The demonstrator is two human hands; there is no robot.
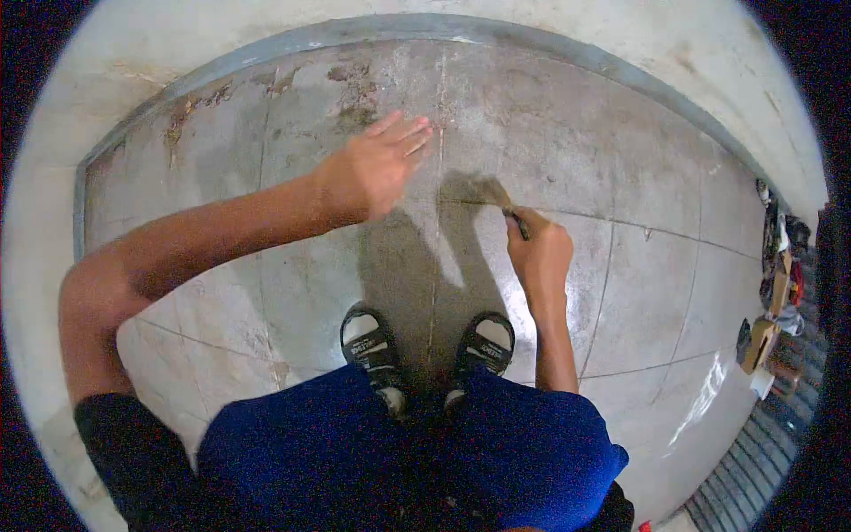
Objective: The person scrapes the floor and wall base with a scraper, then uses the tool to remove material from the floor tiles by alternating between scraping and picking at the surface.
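Observation:
My right hand [539, 253] is wrapped around the dark handle of a small brush [498, 195]. Its tan, flared end points up and left, close over the tiled floor [656, 293]. To the left, my left hand [377, 170] is stretched out over the floor with its fingers extended and nothing in it. Shadows of both hands fall on the tiles between them. Past my left fingertips, brown and dark stains [350, 84] mark the floor near the wall.
My feet, in black sandals [486, 344], stand on the tiles below my hands. A grey skirting [390, 28] curves along the pale wall ahead. At the right lie a cardboard box [760, 344] and assorted clutter, beside a ribbed grey surface [753, 461].

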